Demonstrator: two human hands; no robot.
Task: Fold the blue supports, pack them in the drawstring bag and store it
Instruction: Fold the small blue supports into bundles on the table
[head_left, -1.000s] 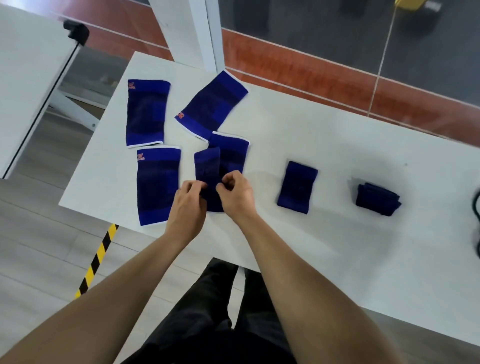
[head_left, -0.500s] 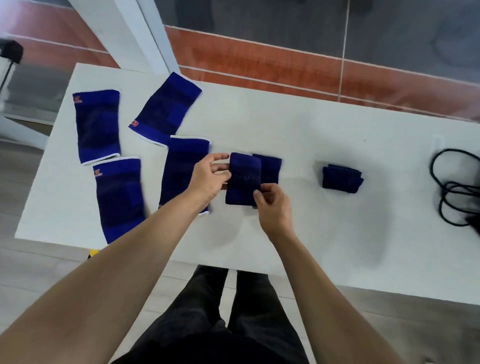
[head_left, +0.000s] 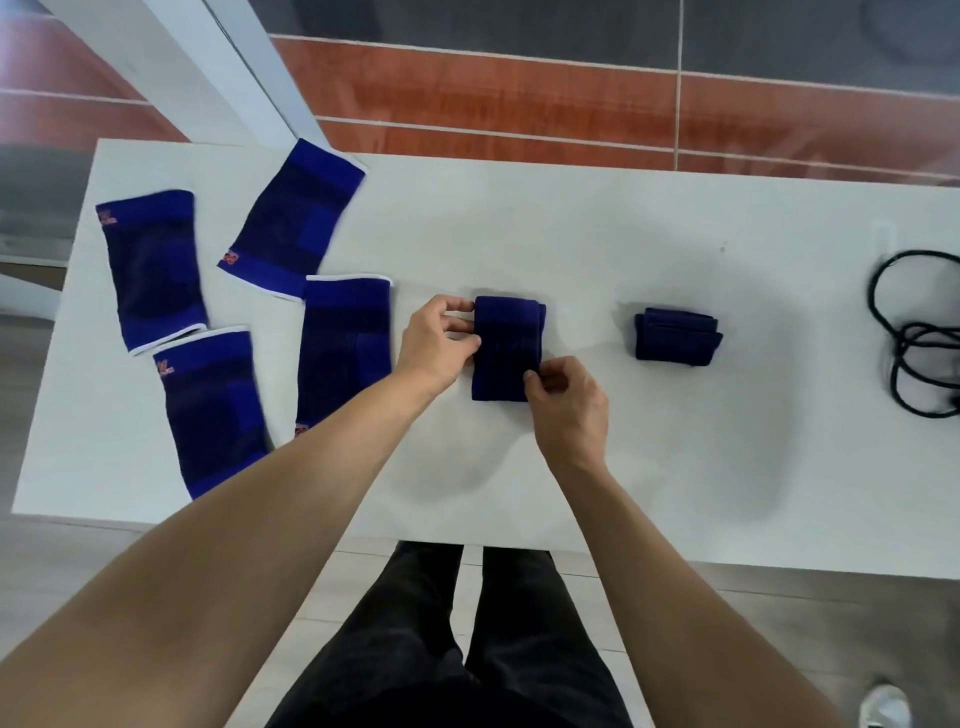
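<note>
Surface: white table (head_left: 571, 234), seen from above; red and grey tiled floor beyond its far edge.
Left fingers (head_left: 457, 325): curled, thumb and fingertips pinching the left edge of the folded support (head_left: 506, 348).
Right fingers (head_left: 540, 376): curled, pinching the lower right corner of the same support.
Left hand (head_left: 434, 345): just left of the support, forearm crossing the near table edge.
Right hand (head_left: 569, 410): at the near right of the support.
Folded support: at table centre, a narrow upright rectangle; a second blue layer shows along its right edge, whether it is a separate piece cannot be told.
Folded bundle (head_left: 678, 335): to the right, apart from the hands.
Flat supports: four on the left side, one far left (head_left: 150, 270), one tilted at the back (head_left: 296, 218), one near the front edge (head_left: 210, 410), one just left of the left hand (head_left: 343, 353).
Black cord (head_left: 914, 332): coiled at the right edge.
</note>
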